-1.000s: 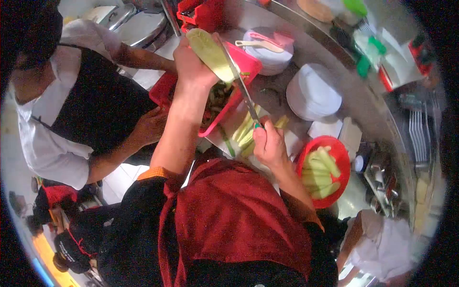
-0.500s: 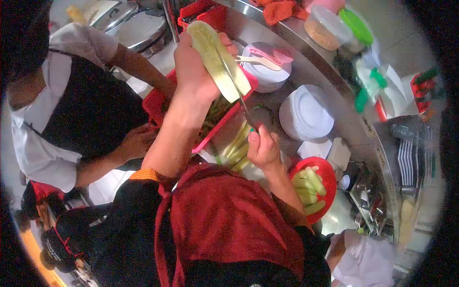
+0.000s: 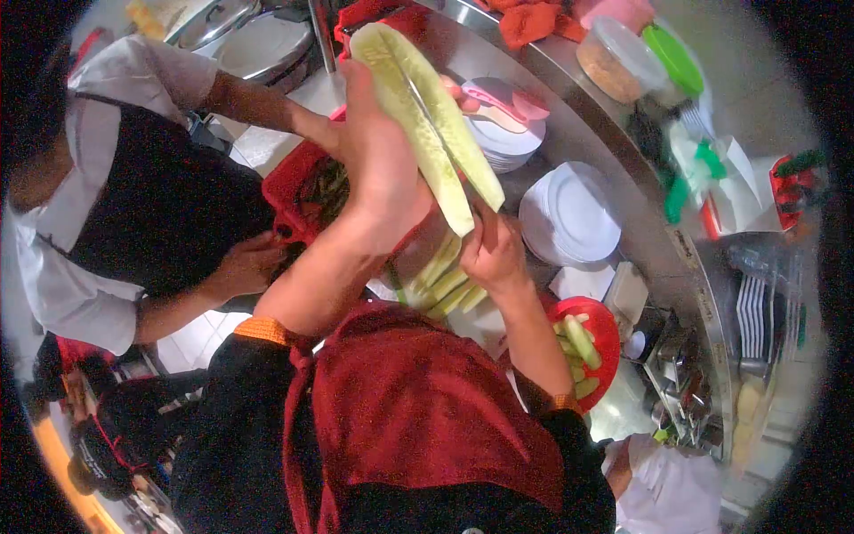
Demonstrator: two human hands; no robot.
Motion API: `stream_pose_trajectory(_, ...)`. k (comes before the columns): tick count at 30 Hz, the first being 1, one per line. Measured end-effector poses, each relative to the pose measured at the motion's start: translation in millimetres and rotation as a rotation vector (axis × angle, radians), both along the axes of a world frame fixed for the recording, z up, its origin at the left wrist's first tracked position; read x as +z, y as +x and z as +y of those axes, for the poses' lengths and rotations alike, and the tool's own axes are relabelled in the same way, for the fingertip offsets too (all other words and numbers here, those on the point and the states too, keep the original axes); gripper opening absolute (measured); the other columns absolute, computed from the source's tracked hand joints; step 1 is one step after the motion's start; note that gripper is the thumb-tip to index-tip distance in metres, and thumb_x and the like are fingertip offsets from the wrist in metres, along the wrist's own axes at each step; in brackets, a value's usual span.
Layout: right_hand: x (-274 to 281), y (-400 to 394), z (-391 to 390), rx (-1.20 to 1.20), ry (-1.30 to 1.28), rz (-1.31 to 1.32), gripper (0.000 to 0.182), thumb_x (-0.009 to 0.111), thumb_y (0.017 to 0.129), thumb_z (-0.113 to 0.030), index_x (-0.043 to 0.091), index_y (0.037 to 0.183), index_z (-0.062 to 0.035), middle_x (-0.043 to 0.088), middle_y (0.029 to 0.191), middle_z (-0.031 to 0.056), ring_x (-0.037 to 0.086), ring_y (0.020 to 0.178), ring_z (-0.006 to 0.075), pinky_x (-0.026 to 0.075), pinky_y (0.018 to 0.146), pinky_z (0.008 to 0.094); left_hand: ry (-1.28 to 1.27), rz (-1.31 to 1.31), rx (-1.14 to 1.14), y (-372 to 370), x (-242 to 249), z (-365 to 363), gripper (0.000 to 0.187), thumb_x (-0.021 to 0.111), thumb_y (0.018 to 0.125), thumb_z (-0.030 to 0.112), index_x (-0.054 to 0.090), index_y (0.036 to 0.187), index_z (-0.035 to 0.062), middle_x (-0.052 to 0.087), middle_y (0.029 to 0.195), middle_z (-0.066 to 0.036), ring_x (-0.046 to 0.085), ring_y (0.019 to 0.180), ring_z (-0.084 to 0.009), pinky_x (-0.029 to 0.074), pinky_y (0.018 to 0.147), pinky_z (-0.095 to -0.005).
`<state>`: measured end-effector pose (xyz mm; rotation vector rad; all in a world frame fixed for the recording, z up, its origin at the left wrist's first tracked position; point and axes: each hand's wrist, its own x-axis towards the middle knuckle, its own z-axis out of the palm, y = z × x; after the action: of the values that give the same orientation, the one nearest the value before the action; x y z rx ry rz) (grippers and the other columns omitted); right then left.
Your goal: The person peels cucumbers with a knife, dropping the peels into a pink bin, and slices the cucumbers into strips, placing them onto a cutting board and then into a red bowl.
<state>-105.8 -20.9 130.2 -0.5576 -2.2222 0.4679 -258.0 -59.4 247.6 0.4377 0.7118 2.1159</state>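
Observation:
My left hand (image 3: 381,165) is raised, wrapped round the back of a long, pale green cucumber piece (image 3: 414,125) whose seeded face is turned up. A lengthwise cut parts it into two strips that spread at the near end. My right hand (image 3: 492,256) is closed round a knife just below that end; the blade is mostly hidden between the strips. Beneath my hands, several cut cucumber strips (image 3: 445,285) lie on the work surface. More cucumber pieces (image 3: 580,345) sit in a red bowl (image 3: 608,343) beside my right forearm.
A co-worker's hands (image 3: 252,264) are at the red tub (image 3: 283,182) on the left, which holds dark green contents. White plates (image 3: 569,214) are stacked on the right, with another stack behind. Tubs with lids (image 3: 620,58) stand on the curved metal counter (image 3: 569,84).
My right hand and the knife have drawn toward me along the cucumber. The cut now reaches the near end, and the strips have parted. The cucumber has shifted slightly right.

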Motion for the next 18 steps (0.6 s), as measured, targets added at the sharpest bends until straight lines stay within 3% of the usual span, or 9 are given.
stream_pose_trajectory(2,13,-4,1,0.082,-0.088,0.012,0.026,0.048,0.088,-0.007,0.055,0.112,-0.0006,0.062,0.080,0.0242,0.061,0.069,0.0440,0.048,0.060,0.0484,0.117,-0.008,-0.069,-7,-3,1,0.058,0.023,0.099,0.053,0.053,0.109,0.0040,0.061,0.092,-0.014,0.060,0.088,-0.0283,0.051,0.082,-0.0399)
stream_pose_trajectory(6,20,-9,-7,0.032,-0.155,-0.004,0.023,0.049,0.088,-0.006,0.055,0.109,-0.0003,0.061,0.078,0.0238,0.061,0.069,0.0439,0.047,0.059,0.0485,0.249,0.075,-0.039,-24,-1,2,0.062,0.023,0.097,0.056,0.053,0.114,0.0044,0.063,0.099,-0.016,0.061,0.090,-0.0289,0.051,0.082,-0.0402)
stream_pose_trajectory(8,16,-12,-6,0.035,-0.185,-0.063,0.024,0.050,0.089,-0.008,0.055,0.111,0.0004,0.062,0.080,0.0249,0.061,0.071,0.0451,0.047,0.060,0.0494,0.475,0.094,-0.109,-42,-4,4,0.061,0.026,0.098,0.055,0.053,0.118,0.0050,0.063,0.106,-0.018,0.060,0.090,-0.0290,0.050,0.082,-0.0394)
stream_pose_trajectory(9,17,-15,-6,0.038,-0.180,-0.061,0.024,0.050,0.089,-0.008,0.055,0.111,0.0004,0.062,0.080,0.0249,0.061,0.071,0.0451,0.047,0.060,0.0494,0.529,0.035,-0.188,-52,-5,10,0.060,0.027,0.098,0.056,0.052,0.119,0.0046,0.062,0.100,-0.016,0.059,0.085,-0.0279,0.050,0.079,-0.0372)
stream_pose_trajectory(13,22,-27,-4,0.040,-0.140,-0.005,0.023,0.050,0.089,-0.009,0.055,0.109,0.0011,0.062,0.082,0.0259,0.061,0.073,0.0465,0.047,0.061,0.0517,0.514,0.018,-0.231,-58,-3,11,0.060,0.028,0.098,0.056,0.051,0.119,0.0048,0.060,0.092,-0.014,0.058,0.080,-0.0269,0.049,0.076,-0.0365)
stream_pose_trajectory(15,19,-32,-2,0.056,-0.164,-0.003,0.023,0.050,0.089,-0.010,0.055,0.109,0.0014,0.062,0.083,0.0262,0.060,0.075,0.0468,0.046,0.063,0.0524,0.248,0.090,-0.015,-48,6,3,0.061,0.026,0.099,0.056,0.050,0.117,0.0038,0.058,0.085,-0.011,0.057,0.079,-0.0256,0.049,0.075,-0.0360)
stream_pose_trajectory(18,18,-41,1,0.076,-0.030,0.074,0.023,0.056,0.088,-0.013,0.053,0.103,0.0040,0.061,0.072,0.0264,0.061,0.064,0.0451,0.048,0.057,0.0520,0.136,0.144,0.113,-42,15,1,0.065,0.017,0.099,0.058,0.053,0.111,0.0057,0.063,0.083,-0.011,0.060,0.072,-0.0215,0.049,0.068,-0.0341)
